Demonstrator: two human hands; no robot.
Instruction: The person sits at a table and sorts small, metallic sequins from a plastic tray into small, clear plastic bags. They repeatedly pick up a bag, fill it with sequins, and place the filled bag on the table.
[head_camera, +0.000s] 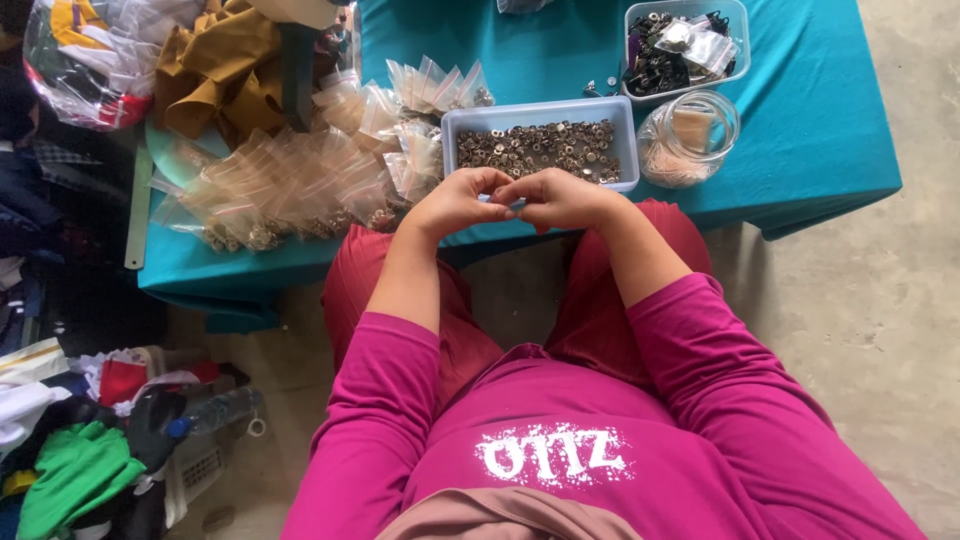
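My left hand (455, 200) and my right hand (560, 196) meet fingertip to fingertip just in front of a white plastic tray (452, 135) filled with several small brass metal fasteners (540, 148). The fingers of both hands are curled together around something small; what they pinch is hidden between the fingertips. Both forearms in pink sleeves rest above my lap. The tray sits at the near edge of a low table with a teal cloth (800, 130).
A heap of small clear zip bags (300, 180) with metal parts lies left of the tray. A glass jar (690, 138) and a second tray of dark parts (685, 45) stand to the right. Brown fabric (220, 70) and clothes piles (80, 450) lie left.
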